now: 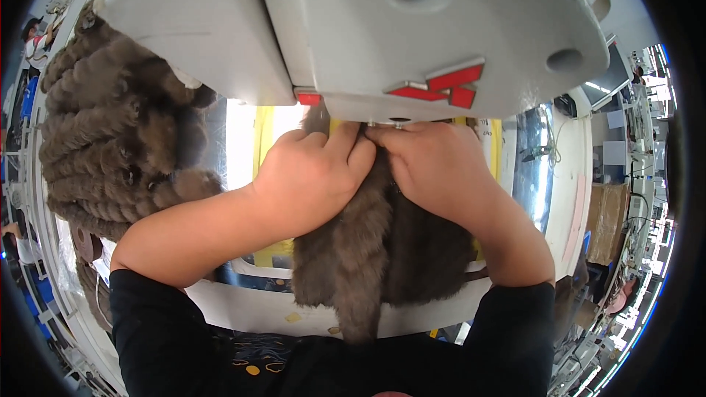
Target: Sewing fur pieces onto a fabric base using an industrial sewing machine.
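Under the grey sewing machine head at frame centre, brown fur piece was pinched by left hand and right hand, fingers clamped together on it; more fur was piled upper left.

The white sewing table carries a grey sewing machine along its far edge. A brown fur piece lies at the centre, overhanging the near edge. A ribbed brown fur heap occupies the left end.
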Demonstrator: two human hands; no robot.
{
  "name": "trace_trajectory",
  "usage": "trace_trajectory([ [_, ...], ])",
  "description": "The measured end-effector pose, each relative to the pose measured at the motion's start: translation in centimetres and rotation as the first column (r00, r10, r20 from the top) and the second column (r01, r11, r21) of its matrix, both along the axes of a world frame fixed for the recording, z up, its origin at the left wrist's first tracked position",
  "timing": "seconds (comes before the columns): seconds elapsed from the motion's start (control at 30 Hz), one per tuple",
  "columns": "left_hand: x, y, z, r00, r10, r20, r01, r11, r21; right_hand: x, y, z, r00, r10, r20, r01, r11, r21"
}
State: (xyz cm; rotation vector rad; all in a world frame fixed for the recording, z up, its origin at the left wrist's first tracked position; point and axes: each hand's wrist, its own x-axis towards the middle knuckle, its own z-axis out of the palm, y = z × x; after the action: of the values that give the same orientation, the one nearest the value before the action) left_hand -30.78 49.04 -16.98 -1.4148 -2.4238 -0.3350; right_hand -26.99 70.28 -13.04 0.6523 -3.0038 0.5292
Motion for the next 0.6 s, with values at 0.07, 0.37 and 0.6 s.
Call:
trace_trajectory([
  [0.07, 0.11, -0.09, 0.09, 0.998, 0.001, -0.055, 0.000, 1.000, 0.014, 0.08, -0.08, -0.18, 0.999, -0.034, 0.015, 0.034, 0.999, -0.002],
  [0.37, -0.27, 0.34, -0.05, 1.000, -0.007, 0.003, 0.007, 0.999, 0.038, -0.03, 0.07, -0.01, 0.999, -0.036, 0.034, 0.036, 0.999, -0.005],
  [0.6, -0.43, 0.32, 0.19, 0.999, -0.016, 0.043, 0.014, 0.999, 0.049, -0.16, 0.54, -0.14, 1.000, 0.001, 0.009, -0.001, 0.999, -0.039],
])
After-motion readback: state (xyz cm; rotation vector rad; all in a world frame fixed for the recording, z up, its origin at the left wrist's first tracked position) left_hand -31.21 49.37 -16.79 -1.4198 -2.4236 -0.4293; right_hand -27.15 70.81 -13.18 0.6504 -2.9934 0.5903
